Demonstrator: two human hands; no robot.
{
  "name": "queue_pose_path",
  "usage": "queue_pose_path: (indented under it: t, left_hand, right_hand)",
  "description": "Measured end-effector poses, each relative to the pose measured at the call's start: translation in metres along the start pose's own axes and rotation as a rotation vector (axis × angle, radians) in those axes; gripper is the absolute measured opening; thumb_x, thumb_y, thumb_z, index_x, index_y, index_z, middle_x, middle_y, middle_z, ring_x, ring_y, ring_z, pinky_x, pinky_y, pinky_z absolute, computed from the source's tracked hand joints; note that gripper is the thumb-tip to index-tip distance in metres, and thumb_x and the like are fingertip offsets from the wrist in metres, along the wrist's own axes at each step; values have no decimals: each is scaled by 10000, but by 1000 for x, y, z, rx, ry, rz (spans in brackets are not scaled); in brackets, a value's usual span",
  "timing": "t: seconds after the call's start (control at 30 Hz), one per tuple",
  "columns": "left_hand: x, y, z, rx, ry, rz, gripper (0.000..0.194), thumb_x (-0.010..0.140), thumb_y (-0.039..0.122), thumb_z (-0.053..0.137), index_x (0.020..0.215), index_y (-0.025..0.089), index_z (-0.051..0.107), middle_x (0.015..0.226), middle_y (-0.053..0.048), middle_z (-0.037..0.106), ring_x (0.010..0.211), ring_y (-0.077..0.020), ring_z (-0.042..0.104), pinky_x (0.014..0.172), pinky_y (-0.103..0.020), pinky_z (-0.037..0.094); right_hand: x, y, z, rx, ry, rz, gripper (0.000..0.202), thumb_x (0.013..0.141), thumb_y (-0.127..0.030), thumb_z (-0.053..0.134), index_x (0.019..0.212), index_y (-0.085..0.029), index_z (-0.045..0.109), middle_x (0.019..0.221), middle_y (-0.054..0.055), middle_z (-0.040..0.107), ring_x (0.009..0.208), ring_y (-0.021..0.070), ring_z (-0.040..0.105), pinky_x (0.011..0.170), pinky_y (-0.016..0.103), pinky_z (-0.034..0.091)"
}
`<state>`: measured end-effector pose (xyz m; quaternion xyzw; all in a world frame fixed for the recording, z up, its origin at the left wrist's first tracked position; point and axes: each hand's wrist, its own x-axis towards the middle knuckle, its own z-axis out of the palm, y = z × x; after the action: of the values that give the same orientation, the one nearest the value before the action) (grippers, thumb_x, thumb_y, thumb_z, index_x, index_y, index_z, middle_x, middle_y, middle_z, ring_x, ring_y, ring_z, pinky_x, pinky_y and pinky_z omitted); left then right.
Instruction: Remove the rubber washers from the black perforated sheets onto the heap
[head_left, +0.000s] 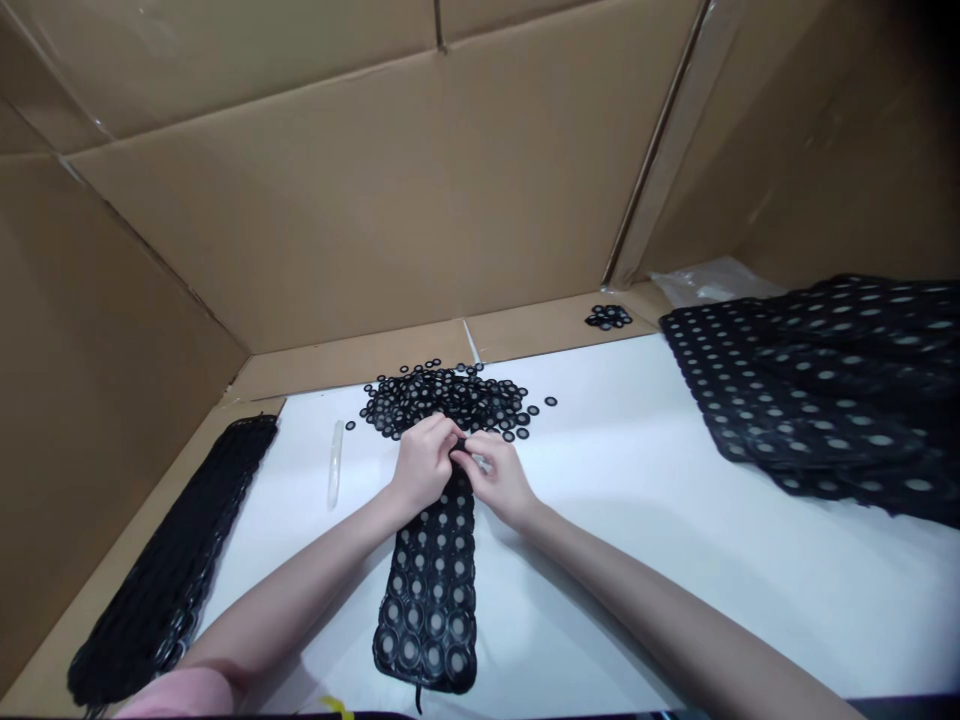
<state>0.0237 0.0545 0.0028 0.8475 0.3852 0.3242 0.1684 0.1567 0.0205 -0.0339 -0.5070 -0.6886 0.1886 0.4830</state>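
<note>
Cardboard walls [420, 190] fill the upper part of the frame and both its sides, with the upper right corner lost in dark shadow. Below them a white surface [600, 440] runs to the lower edge, where it is cut off.

Near the lower centre lies a black strip [431, 600] of joined rings with pale centres, its near end rounded and a short dark tail sticking out. Its far end is hidden under the left hand [424, 465] and the right hand [501, 485]. Both have thumb and fingers drawn together in a pinch on that far end; the fingertips meet over it, so whether a loose ring is also between them cannot be made out.

Just beyond the hands, a heap of small black rings [442, 395] overlaps too densely to separate, partly covered by the left hand; a few rings lie loose at its edges. A translucent stick [335, 465] lies left of it, its ends faint against the white.

At the left, a long black bundle [180, 560] shows its layers only vaguely. At the right, black dotted sheets [825, 390] run out of frame, partly hiding a clear plastic bag [712, 282]. A small ring cluster [609, 317] sits near the back wall. Cut off at the bottom are a pink sleeve [184, 692] and something yellow [336, 707], too little seen to identify.
</note>
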Motion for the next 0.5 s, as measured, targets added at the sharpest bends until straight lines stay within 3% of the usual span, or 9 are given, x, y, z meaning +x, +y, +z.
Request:
queue_pose_path:
  t: [0.4,0.5]
  left_hand:
    - [0,-3,3,-73,-2,-62,249,878,122,365,700,164,534,729,-24,545,700,-144,521,648,-255,390]
    - [2,-6,1,-110,-52,-39,256,897,153,371,712,156,548,749,-31,562,710,-144,527,663,-255,396]
  right_hand:
    - [-1,3,1,-49,-71,-50,322,878,-210,465,567,-189,383,586,-4,511,624,139,478,728,327,349]
    - [0,3,2,-36,-66,-17,326,867,-233,475,563,-192,365,574,-10,481,608,138,461,710,327,347]
